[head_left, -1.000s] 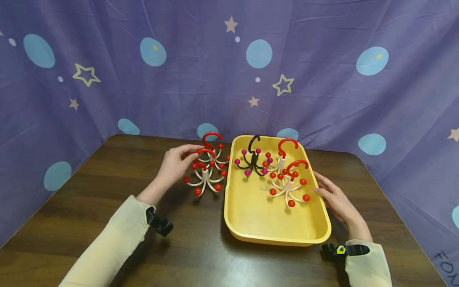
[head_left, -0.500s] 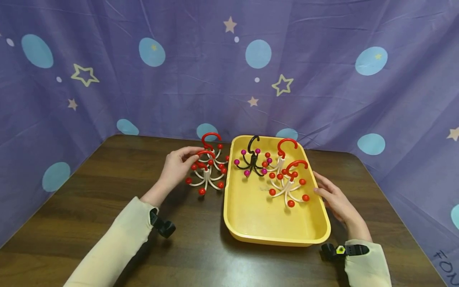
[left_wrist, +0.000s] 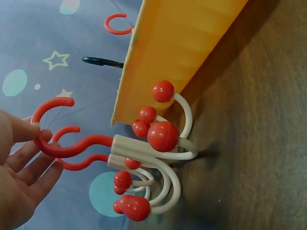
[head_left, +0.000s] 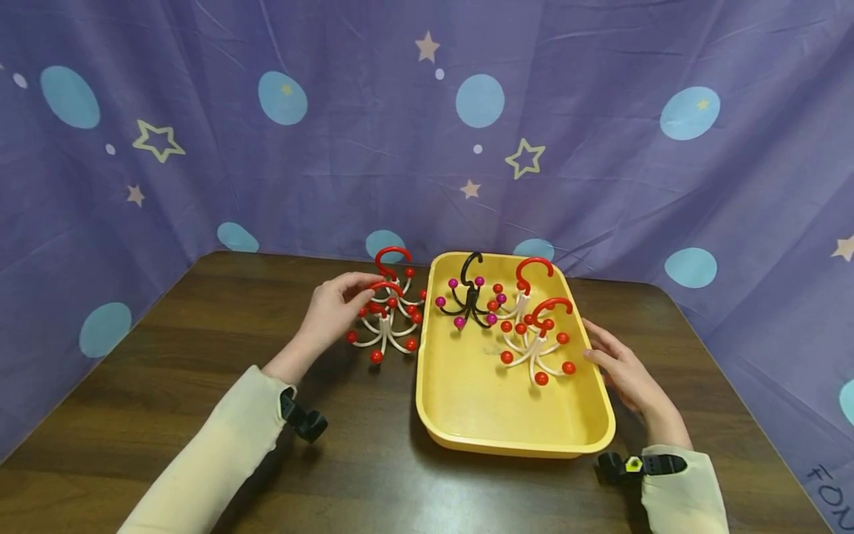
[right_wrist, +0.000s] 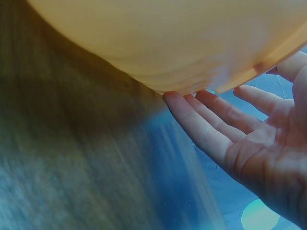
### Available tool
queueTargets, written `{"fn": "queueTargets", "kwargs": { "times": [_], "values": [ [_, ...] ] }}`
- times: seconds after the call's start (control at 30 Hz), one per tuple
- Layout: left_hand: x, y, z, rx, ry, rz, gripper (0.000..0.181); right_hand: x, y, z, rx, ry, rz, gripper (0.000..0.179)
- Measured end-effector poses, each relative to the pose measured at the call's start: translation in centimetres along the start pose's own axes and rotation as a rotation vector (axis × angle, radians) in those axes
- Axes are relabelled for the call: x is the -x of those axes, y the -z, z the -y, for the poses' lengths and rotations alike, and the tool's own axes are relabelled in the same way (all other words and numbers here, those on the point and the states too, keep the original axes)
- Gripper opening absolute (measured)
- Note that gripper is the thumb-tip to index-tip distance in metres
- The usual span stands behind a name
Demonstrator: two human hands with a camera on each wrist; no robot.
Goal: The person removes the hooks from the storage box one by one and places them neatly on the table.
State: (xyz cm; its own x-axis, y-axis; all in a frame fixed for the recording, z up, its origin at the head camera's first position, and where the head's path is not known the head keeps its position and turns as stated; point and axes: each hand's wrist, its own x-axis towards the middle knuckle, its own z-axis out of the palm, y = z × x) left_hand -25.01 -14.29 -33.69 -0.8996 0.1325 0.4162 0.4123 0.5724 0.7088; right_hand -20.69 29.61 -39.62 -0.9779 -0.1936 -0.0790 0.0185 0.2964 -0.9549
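Note:
My left hand [head_left: 330,311] pinches the red hook of a white multi-arm hanger [head_left: 383,328] between thumb and fingers. Red balls tip its curved arms, which spread low over the table left of the yellow tray [head_left: 514,423]. Just behind it stands a similar hanger [head_left: 392,252], partly covered by the first; the left wrist view shows both hooks near my fingers. On the tray's right side, my right hand [head_left: 627,374] rests straight fingertips [right_wrist: 175,98] against the outer wall. Its thumb is up near the rim.
Inside the tray, towards the back, stand a black hanger [head_left: 472,298] with magenta balls and two white ones with red hooks, a rear hanger [head_left: 523,300] and a front hanger [head_left: 537,348]. A purple patterned curtain [head_left: 574,200] hangs behind the wooden table [head_left: 167,341].
Over the last second the held hanger has turned and shifted slightly right, and my left hand has moved a little right with its hook. My right hand and the tray have stayed put.

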Motion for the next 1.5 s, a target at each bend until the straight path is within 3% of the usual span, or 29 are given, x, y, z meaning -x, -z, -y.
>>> {"fn": "queueTargets", "kwargs": {
  "times": [0.33,0.63,0.87,1.17,1.5],
  "values": [
    [-1.2,-0.8,-2.1,0.051,-0.029,0.033,0.022,0.0,0.1,-0.1,0.006,0.0,0.003,0.063],
    [-2.6,-2.4,-4.8,0.075,-0.065,0.069,0.021,-0.1,0.0,-0.2,0.012,-0.007,-0.007,0.063],
    [-3.6,-4.5,-6.7,0.113,-0.025,0.14,0.023,0.0,0.0,-0.1,0.016,-0.007,-0.01,0.063],
    [-5.0,-7.2,-7.1,0.041,0.037,0.151,0.03,0.0,0.1,-0.1,0.007,0.001,0.001,0.063],
    [-6.0,-9.0,-6.9,0.056,0.096,0.144,0.032,0.1,0.0,-0.1,0.007,0.005,0.0,0.063]
  ]
}}
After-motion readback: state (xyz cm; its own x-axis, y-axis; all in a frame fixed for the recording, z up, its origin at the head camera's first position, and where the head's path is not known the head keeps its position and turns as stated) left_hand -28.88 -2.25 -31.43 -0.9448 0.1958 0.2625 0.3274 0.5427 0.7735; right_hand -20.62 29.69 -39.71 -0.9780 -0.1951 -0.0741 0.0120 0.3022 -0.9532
